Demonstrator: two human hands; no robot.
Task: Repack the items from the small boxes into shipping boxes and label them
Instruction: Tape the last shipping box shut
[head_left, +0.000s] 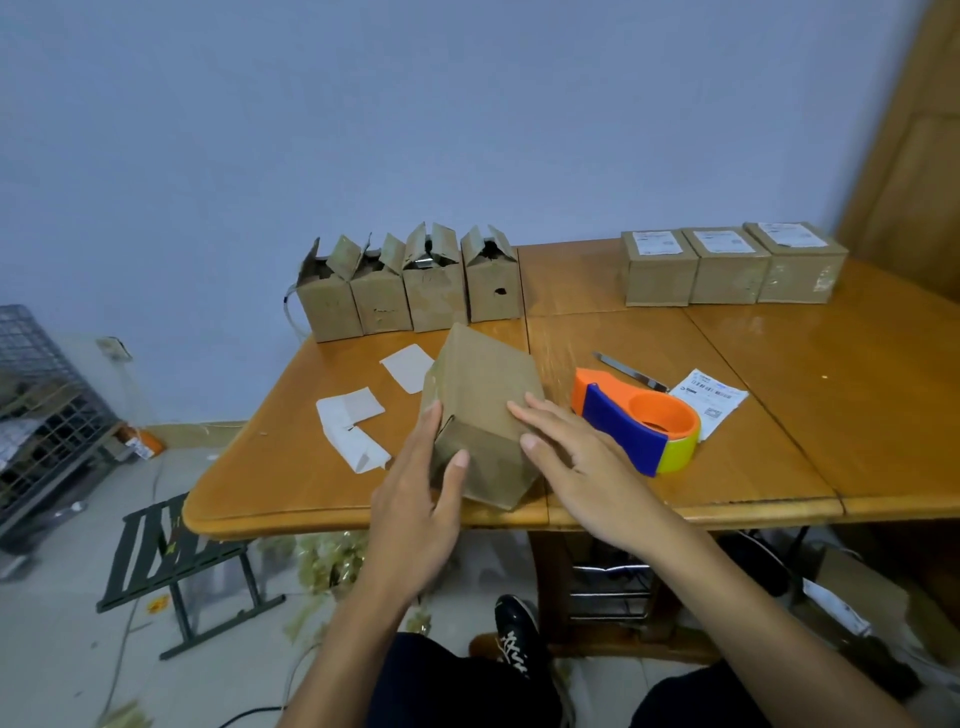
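Your cardboard box (483, 410) stands on the desk (810, 415) at its near edge, one corner turned toward you. Your left hand (415, 499) is against the box's left side, its fingers (434, 413) straight along that face and the thumb resting on the near face; nothing is clenched. Your right hand (571, 452) lies flat on the box's upper right face, fingers extended and relaxed. Just right of the box sits the orange and blue tape dispenser (636, 431). Further right of the box lie a cutter (628, 371) and a printed label (709, 397). Left of the box lie two backing papers (353, 421). Behind the box stands a row of four open small boxes (410, 283). Three sealed labelled boxes (727, 265) stand behind the box, to the right.
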